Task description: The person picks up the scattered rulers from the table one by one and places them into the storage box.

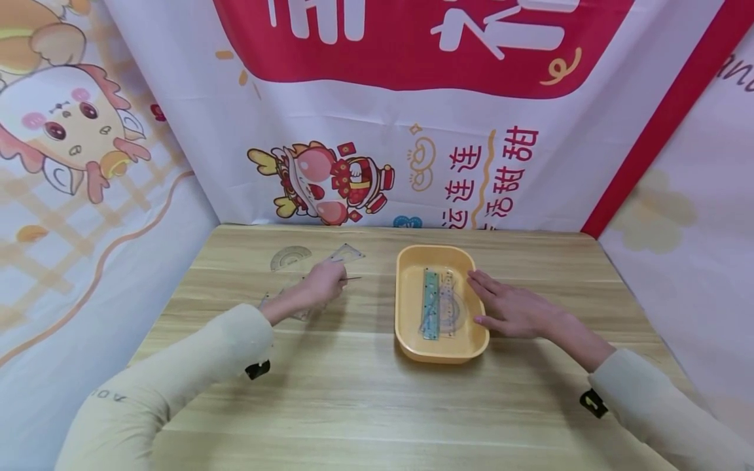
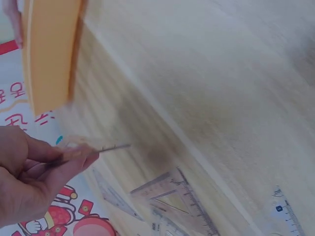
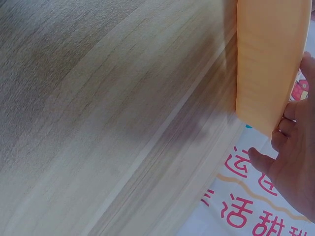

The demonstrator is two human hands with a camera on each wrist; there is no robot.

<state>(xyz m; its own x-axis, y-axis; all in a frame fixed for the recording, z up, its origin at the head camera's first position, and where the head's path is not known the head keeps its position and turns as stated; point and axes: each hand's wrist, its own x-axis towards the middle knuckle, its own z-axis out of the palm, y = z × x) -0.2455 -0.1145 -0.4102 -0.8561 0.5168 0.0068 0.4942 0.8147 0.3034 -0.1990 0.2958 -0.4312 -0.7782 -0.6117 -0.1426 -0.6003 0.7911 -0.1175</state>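
Observation:
My left hand pinches a thin flat piece with small marks along it. It shows edge-on, so its exact kind is unclear. Below that hand lie a clear set square and other transparent pieces, partly covered by the forearm. My right hand touches the right rim of a yellow plastic tray with fairly straight fingers. Inside the tray are a teal ruler, a clear ruler and a round-edged clear piece like a protractor, partly overlapping.
A clear protractor lies toward the back left of the wooden table. Another clear set square is just beyond the left hand. A printed cloth hangs along the table's back edge, with more cloth at both sides.

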